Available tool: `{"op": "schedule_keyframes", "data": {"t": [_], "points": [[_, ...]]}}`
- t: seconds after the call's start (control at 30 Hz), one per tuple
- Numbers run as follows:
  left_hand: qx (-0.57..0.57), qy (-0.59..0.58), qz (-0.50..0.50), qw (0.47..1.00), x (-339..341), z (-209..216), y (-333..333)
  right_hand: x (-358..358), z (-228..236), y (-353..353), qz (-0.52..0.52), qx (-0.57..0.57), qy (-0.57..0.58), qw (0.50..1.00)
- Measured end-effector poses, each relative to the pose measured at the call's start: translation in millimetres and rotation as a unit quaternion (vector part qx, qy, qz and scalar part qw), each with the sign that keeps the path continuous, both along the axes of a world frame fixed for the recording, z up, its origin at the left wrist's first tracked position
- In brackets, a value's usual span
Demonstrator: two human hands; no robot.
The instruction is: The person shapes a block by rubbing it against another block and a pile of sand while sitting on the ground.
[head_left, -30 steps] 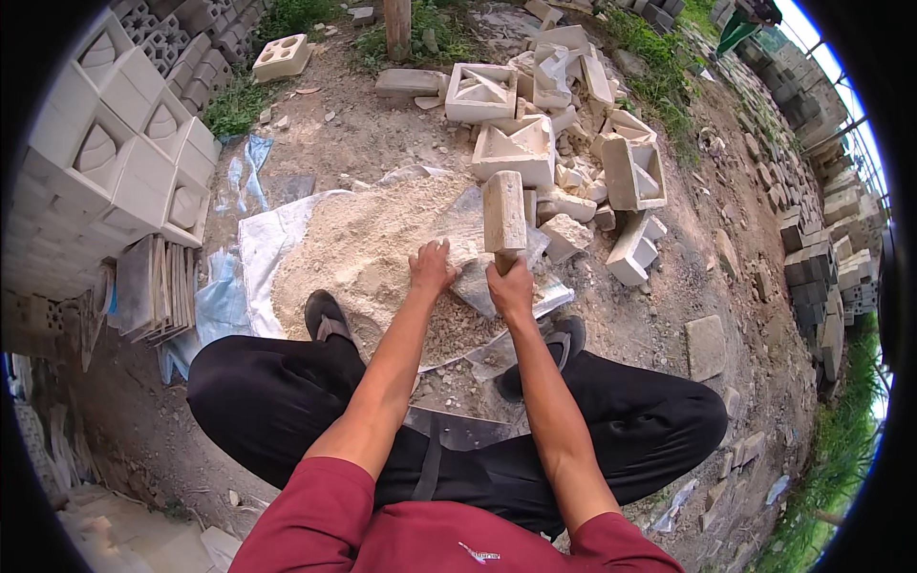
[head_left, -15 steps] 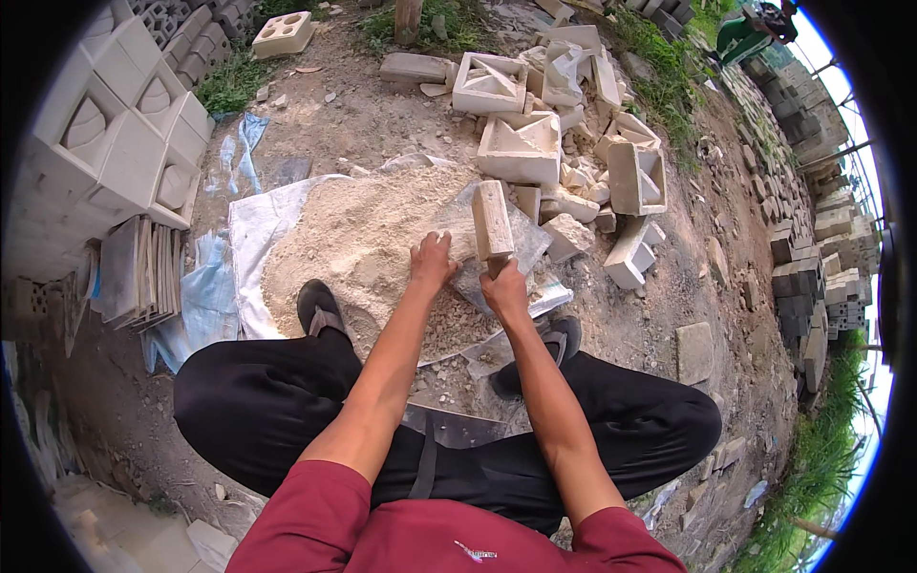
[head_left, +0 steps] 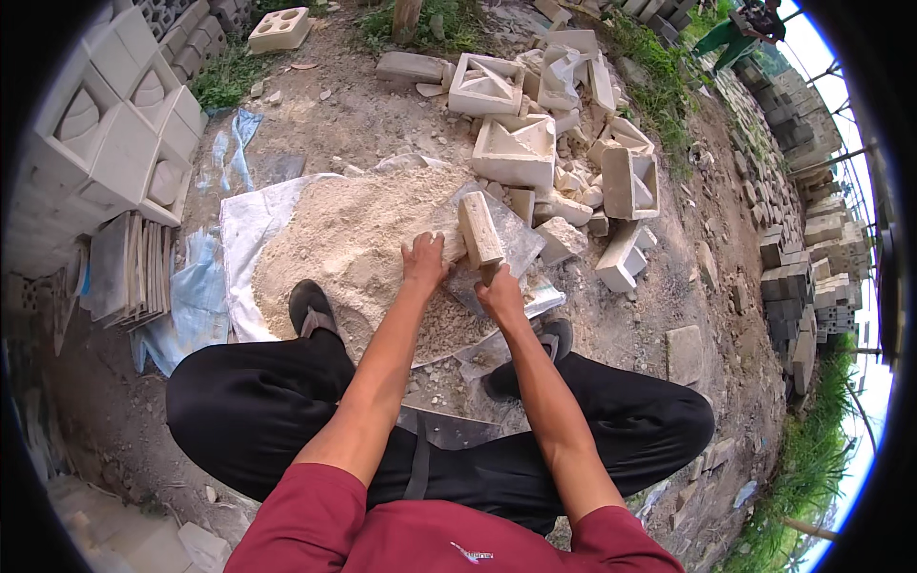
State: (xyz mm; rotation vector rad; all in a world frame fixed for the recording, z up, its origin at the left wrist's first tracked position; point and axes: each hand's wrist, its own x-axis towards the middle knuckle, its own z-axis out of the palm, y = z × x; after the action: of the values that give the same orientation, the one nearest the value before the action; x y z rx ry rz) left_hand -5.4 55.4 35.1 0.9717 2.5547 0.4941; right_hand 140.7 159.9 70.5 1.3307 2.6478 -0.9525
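Observation:
A mallet with a blocky wooden head stands raised in my right hand, whose fingers are wrapped round its short handle. My left hand is at the right side of a heap of pale crushed rubble, its fingers bent and its thumb toward the mallet. Those fingers rest against a pale chunk of block, partly hidden by the hand and the mallet. Under the mallet lies a flat grey slab, dusty on top. The heap is spread on a white woven sheet between and beyond my feet.
Broken hollow cream blocks and shards pile up beyond the slab. Moulded blocks are stacked at left, above thin upright boards. Grey blocks line the right side. A person in green trousers is at the far right.
The mallet's head has come down slightly and tipped nearer to me. My left hand stays by the chunk. The whole view has shifted slightly, and the far person shows more fully.

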Motion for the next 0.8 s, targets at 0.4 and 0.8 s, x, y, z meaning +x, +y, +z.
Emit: {"op": "schedule_keyframes", "data": {"t": [0.4, 0.8], "points": [[-0.011, 0.028, -0.006, 1.000, 2, -1, 0, -2, -3, 10, 0.022, 0.001, 0.033, 0.999], [-0.009, 0.034, 0.006, 0.999, 2, -9, -3, -11, 7, -7, -0.017, -0.011, 0.031, 0.999]]}}
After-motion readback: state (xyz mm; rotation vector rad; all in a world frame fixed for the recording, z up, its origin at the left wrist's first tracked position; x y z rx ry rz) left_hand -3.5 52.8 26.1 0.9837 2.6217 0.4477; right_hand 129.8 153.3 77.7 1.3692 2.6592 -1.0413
